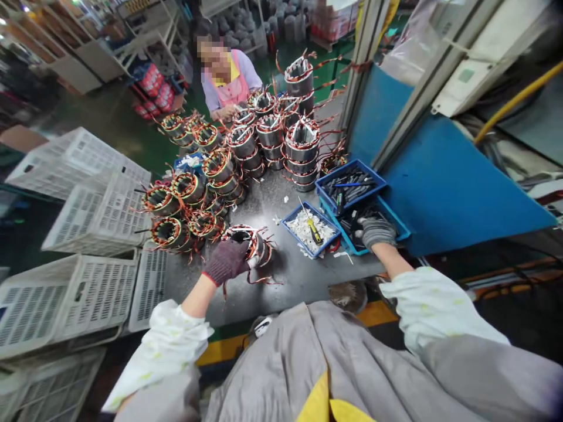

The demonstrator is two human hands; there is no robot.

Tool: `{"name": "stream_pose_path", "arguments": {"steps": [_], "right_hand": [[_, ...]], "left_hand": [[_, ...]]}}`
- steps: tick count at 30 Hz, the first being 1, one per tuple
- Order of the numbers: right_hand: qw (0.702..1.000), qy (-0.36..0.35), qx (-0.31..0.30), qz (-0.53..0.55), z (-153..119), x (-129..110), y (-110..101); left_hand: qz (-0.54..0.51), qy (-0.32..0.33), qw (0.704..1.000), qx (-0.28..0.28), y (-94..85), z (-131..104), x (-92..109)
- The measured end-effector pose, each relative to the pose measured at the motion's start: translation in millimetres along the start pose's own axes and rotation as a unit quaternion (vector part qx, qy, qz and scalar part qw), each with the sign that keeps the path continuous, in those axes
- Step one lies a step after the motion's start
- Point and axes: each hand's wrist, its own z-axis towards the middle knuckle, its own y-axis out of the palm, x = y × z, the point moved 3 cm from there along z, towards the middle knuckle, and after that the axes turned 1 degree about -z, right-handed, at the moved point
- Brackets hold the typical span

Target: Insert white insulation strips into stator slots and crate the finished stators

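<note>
Stator [260,251] — grey, orange-wired — gripped by left hand [229,261]; right hand [378,232], I can't tell.

So the bench was a grey metal-topped table [303,273], pretty scuffed and packed. Tall stacks of wound stators [302,153] took up the back, and a messier cluster of coil-wound cores [179,241] crowded the left side. One lone stator [263,249] sat near the front edge, wires poking out. Over on the right were a small blue tray [297,241] of white bits and two bigger blue bins [367,197] with dark pieces, plus loose white scraps [286,199] scattered around.
</note>
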Motion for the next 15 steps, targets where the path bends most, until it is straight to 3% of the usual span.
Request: {"name": "stream_pose_path", "arguments": {"steps": [5,10,15], "right_hand": [[0.999,-0.003,-0.046,-0.010,18.6,-9.9,-3.4],[0.998,-0.006,-0.052,-0.031,13.4,0.5,-0.2],[0.998,-0.041,0.033,-0.023,-0.9,1.4,-3.1]], "left_hand": [[-0.022,0.004,1.000,0.014,1.2,0.6,2.9],[-0.006,0.004,1.000,-0.008,-5.3,1.7,8.4],[-0.035,0.008,0.999,-0.014,-7.9,1.4,10.5]]}}
